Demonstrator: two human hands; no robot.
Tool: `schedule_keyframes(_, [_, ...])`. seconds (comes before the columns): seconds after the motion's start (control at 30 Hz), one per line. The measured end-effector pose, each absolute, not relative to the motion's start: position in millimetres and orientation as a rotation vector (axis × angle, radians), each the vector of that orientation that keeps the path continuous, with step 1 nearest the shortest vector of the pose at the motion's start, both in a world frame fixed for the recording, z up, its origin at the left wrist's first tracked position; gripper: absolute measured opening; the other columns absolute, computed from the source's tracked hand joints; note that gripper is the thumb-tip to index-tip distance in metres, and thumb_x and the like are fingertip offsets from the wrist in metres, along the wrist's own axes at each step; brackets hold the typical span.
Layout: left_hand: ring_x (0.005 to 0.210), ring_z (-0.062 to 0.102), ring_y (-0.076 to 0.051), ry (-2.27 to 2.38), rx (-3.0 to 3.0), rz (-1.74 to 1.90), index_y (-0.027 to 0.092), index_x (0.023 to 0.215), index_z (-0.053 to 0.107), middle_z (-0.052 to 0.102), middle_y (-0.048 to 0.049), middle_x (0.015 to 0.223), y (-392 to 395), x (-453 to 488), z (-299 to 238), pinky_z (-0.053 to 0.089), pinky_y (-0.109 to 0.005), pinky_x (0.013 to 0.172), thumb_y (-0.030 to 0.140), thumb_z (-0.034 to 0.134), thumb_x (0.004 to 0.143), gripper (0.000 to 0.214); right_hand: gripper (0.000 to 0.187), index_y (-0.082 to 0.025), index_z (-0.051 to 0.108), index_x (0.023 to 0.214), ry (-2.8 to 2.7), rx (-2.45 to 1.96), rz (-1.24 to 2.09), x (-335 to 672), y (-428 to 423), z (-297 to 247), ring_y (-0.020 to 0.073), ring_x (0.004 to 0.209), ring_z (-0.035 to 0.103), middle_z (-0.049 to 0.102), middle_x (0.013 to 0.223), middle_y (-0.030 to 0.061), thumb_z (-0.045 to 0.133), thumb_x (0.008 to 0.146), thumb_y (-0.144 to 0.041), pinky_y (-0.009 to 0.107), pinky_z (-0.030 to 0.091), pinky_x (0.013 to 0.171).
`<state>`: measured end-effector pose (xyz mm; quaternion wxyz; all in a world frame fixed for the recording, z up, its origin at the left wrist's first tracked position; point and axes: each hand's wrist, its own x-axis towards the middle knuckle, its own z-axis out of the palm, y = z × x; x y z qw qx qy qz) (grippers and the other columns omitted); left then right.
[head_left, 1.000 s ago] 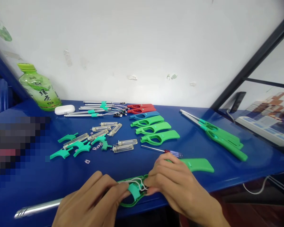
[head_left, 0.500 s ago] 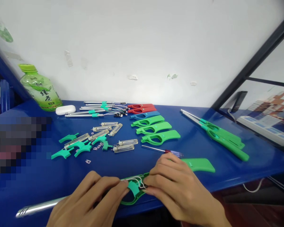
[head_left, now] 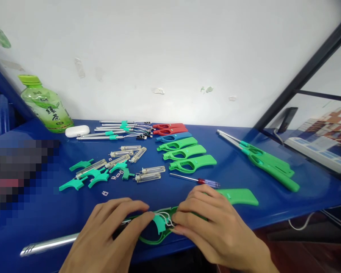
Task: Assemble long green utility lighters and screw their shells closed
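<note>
blue table (head_left: 147, 193); green shell (head_left: 155, 241) lies crosswise between my pinching right hand (head_left: 213, 216) and left hand (head_left: 102, 229), hold unclear.

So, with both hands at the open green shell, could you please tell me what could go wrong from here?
The white wires curve over the turquoise piece beside the right hand, so they might get pinched or pulled.

The green shell is close to the near edge of the blue table; if the left hand slips, a part could drop off.

The screwdriver lies just beyond the right hand, which might knock it.
</note>
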<state>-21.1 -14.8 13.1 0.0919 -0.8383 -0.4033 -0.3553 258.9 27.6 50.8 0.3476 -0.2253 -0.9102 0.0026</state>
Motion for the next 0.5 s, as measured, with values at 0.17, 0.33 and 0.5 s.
schedule_keyframes(0.17, [0.105,0.069,-0.015,-1.147,-2.483,-1.092,0.027,0.130,0.074,0.081,0.0034,0.115,-12.0,-18.1,10.7,0.046,-0.033,0.102,0.002,0.046,0.112,0.042,0.028,-0.017,0.077,0.104,-2.353,-0.583,0.000,258.5,28.3,51.0,0.0159,0.078,0.066,0.081,0.093,0.0007,0.058,0.123,-0.024,0.036,0.053,0.083])
schedule_keyframes(0.33, [0.099,0.075,-0.014,-1.138,-2.482,-1.100,0.029,0.130,0.074,0.082,0.0035,0.113,-11.4,-16.1,15.0,0.053,-0.031,0.093,0.004,0.044,0.112,0.043,0.028,-0.016,0.077,0.103,-2.341,-0.566,-0.005,257.1,27.5,50.4,0.0153,0.077,0.066,0.080,0.093,0.0003,0.059,0.122,-0.023,0.035,0.053,0.084])
schedule_keyframes(0.5, [0.102,0.074,-0.013,-1.249,-2.526,-1.101,0.032,0.132,0.072,0.080,0.0033,0.115,-15.5,-14.7,19.3,0.053,-0.030,0.094,0.006,0.045,0.114,0.041,0.027,-0.016,0.078,0.102,-2.351,-0.562,-0.004,258.0,27.0,49.5,0.0151,0.077,0.066,0.080,0.092,0.0005,0.061,0.122,-0.024,0.035,0.052,0.084])
